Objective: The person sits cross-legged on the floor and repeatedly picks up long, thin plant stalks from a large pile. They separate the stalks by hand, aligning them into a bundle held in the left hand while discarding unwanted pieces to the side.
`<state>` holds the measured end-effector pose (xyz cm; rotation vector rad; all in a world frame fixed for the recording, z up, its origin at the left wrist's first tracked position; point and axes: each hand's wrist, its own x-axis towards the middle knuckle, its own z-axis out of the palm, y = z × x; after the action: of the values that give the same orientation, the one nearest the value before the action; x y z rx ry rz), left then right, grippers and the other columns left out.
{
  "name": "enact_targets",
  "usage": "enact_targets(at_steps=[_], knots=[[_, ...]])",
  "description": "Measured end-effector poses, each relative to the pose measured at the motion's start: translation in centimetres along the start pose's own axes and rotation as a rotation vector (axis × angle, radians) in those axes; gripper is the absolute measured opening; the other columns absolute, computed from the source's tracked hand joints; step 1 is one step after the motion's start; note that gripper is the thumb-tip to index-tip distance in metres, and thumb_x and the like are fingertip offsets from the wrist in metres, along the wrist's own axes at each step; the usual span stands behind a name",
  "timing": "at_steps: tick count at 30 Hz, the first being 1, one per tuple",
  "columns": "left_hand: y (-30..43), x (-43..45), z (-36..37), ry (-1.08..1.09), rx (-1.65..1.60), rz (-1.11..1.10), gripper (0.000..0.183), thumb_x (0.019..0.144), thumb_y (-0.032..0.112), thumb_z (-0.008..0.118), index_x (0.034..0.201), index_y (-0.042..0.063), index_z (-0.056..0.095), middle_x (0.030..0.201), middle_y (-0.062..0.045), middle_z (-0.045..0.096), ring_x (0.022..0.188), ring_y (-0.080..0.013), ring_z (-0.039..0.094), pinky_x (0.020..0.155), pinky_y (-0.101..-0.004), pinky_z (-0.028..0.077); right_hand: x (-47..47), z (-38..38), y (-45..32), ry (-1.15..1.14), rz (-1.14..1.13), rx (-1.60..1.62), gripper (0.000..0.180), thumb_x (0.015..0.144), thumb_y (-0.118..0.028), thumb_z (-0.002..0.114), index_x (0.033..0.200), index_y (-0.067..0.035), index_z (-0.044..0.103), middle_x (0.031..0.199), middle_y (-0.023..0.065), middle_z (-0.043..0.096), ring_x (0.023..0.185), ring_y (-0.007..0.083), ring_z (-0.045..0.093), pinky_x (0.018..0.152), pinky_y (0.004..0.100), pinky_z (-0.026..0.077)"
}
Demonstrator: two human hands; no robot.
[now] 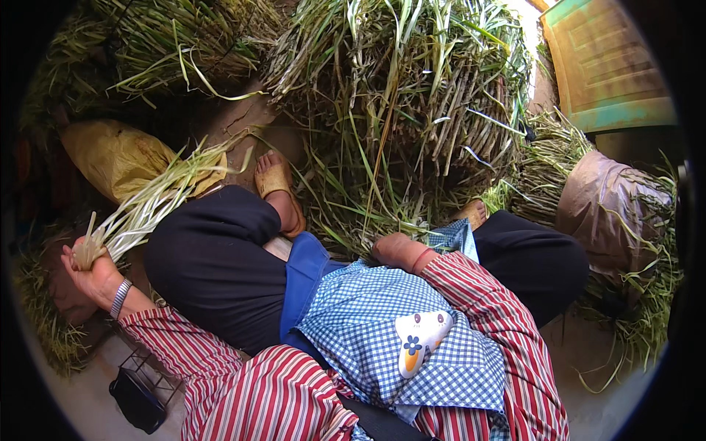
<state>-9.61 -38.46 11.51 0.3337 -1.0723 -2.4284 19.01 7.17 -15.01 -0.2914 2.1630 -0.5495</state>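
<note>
My left hand (94,273), with a metal watch band at the wrist, is closed around the cut pale ends of a bundle of long green-white stalks (149,204). The bundle lies slantwise past my left knee, its thin green tips towards a yellow sack (118,157). My right hand (397,248) rests low between my legs, at the edge of loose green leaves (353,220) and beside the blue checked apron (353,303). Its fingers are mostly hidden, and whether it holds anything does not show.
A tall heap of bundled stalks (458,110) stands before my feet, with more greenery (198,49) at the upper left. A plastic-wrapped bundle (601,209) lies at the right, below a worn wooden panel (612,66). A black object (138,401) is on a wire rack at the lower left.
</note>
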Motion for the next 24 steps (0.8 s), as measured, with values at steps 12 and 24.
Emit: enact_targets(at_steps=[12, 24], knots=[[-4.0, -9.4, 8.2, -0.470, -0.504, -0.671, 0.024, 0.101, 0.012, 0.046, 0.118, -0.004, 0.052, 0.062, 0.002, 0.040, 0.057, -0.0082, 0.040, 0.059, -0.0242, 0.041, 2.1, -11.0, 1.3, 0.865, 0.393, 0.278, 0.030, 0.089, -0.030, 0.061, 0.099, -0.003, 0.052, 0.094, 0.0194, 0.062, 0.082, 0.0380, 0.064, 0.070, 0.0460, 0.053], [-8.4, -16.3, 12.2, -0.640, -0.383, -0.821, 0.032, 0.105, 0.018, 0.038, 0.125, -0.004, 0.049, 0.066, 0.001, 0.041, 0.058, -0.0092, 0.042, 0.064, -0.0271, 0.044, 0.8, -5.8, -1.3, 0.373, 0.035, 0.171, 0.029, 0.088, -0.027, 0.060, 0.108, -0.006, 0.064, 0.113, 0.0151, 0.062, 0.096, 0.0345, 0.065, 0.084, 0.0428, 0.052]])
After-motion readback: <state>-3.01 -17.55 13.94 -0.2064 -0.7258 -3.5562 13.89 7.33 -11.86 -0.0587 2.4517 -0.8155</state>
